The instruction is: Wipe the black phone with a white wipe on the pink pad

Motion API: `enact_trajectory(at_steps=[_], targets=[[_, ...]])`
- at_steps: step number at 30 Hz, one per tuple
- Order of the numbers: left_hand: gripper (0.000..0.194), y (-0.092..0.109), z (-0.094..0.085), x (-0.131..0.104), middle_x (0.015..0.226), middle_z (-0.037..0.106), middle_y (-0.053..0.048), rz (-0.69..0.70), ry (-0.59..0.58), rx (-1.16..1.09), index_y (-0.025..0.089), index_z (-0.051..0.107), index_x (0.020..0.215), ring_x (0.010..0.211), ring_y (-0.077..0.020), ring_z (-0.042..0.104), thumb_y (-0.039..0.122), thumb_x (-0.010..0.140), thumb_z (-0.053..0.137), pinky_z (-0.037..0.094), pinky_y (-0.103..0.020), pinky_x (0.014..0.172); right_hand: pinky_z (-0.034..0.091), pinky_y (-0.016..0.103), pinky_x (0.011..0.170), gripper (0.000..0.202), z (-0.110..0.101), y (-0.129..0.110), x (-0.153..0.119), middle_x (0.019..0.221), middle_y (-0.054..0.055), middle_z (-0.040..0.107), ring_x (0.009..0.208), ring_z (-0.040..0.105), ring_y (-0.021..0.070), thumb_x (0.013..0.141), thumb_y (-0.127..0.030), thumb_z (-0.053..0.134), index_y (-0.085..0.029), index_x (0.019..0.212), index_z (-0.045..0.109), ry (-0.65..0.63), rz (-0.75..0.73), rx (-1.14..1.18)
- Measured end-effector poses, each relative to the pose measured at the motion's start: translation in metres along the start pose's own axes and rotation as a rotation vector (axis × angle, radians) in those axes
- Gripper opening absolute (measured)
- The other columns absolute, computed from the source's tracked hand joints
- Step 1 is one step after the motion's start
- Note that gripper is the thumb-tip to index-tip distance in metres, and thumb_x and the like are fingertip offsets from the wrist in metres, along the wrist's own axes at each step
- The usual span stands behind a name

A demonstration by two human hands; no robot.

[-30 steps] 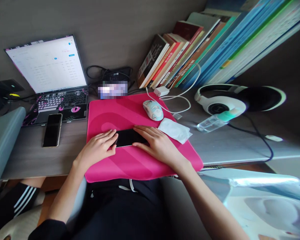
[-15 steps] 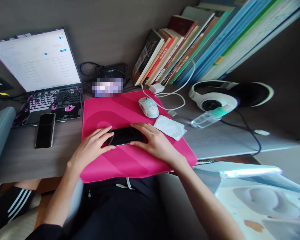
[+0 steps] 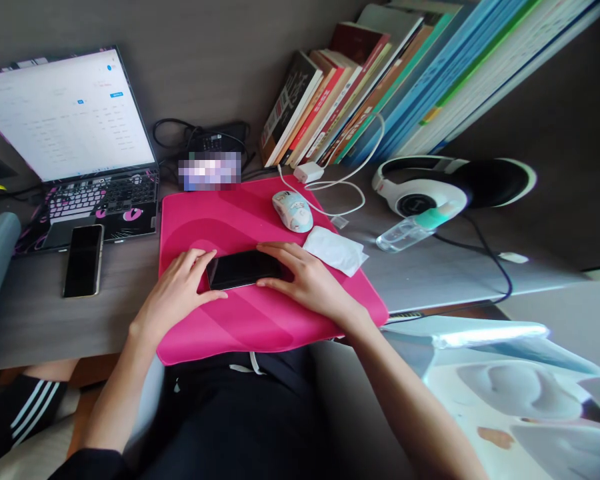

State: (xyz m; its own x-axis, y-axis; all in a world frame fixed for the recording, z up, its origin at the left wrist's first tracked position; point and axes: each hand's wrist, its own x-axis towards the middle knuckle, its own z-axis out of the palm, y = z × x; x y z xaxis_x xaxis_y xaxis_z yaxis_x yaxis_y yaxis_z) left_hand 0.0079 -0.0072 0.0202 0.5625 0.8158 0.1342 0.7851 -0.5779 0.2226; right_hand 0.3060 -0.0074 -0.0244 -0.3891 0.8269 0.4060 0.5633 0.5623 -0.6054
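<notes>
A black smartphone (image 3: 245,269) lies crosswise on a bright pink desk mat (image 3: 275,321), its dark screen facing up. At its left end is my left hand (image 3: 180,283), thumb along the near edge and fingertips at the far corner. My right hand (image 3: 313,280) grips the other end, fingers over the far edge and thumb along the near one, hiding that end. Beyond my right fingers rests a patterned white and light-blue mouse (image 3: 293,211). A white tissue (image 3: 335,251) lies beside that hand, partly on the mat.
An open laptop (image 3: 75,127) stands at the left, with a second phone (image 3: 83,261) before it. Books (image 3: 325,107) line the back. At the right are white headphones (image 3: 423,193), a clear bottle (image 3: 405,233) and a charger (image 3: 309,173) with its cable. Another person's leg (image 3: 37,403) shows lower left.
My left fingers have drawn back a little from over the phone's screen to its corner. My right hand keeps its hold. The whole view has shifted slightly.
</notes>
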Motion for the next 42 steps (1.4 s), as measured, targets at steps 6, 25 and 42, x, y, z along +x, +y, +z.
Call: enact_trajectory(at_steps=[6, 25, 42], targets=[[0.074, -0.003, 0.001, 0.000, 0.141, 0.060, -0.014, -0.017, 0.005, 0.040, 0.022, 0.050, 0.155, 0.129, -0.0348, 0.063, 0.057, 0.095, 0.076, 0.052, -0.052, 0.113, 0.056, 0.056, 0.116, 0.055, -0.001, 0.000, 0.001, 0.147, 0.014, 0.069, 0.135, 0.067, 0.0336, 0.100, -0.043, 0.075, -0.026, 0.151, 0.061, -0.009, -0.007, 0.002], [0.066, -0.004, 0.005, -0.001, 0.143, 0.057, -0.014, -0.052, 0.047, -0.083, 0.024, 0.048, 0.147, 0.141, -0.0361, 0.056, 0.050, 0.095, 0.079, 0.048, -0.055, 0.118, 0.054, 0.056, 0.118, 0.054, -0.002, 0.002, 0.001, 0.149, 0.013, 0.068, 0.138, 0.065, 0.0333, 0.099, -0.042, 0.077, -0.028, 0.149, 0.063, -0.019, 0.026, 0.055], [0.057, -0.006, 0.008, 0.001, 0.140, 0.059, -0.013, -0.036, 0.066, -0.052, 0.023, 0.051, 0.140, 0.134, -0.0349, 0.059, 0.054, 0.098, 0.074, 0.050, -0.054, 0.115, 0.053, 0.055, 0.118, 0.055, -0.003, 0.001, 0.002, 0.150, 0.013, 0.068, 0.138, 0.065, 0.0316, 0.100, -0.042, 0.076, -0.028, 0.152, 0.061, -0.035, 0.023, 0.039]])
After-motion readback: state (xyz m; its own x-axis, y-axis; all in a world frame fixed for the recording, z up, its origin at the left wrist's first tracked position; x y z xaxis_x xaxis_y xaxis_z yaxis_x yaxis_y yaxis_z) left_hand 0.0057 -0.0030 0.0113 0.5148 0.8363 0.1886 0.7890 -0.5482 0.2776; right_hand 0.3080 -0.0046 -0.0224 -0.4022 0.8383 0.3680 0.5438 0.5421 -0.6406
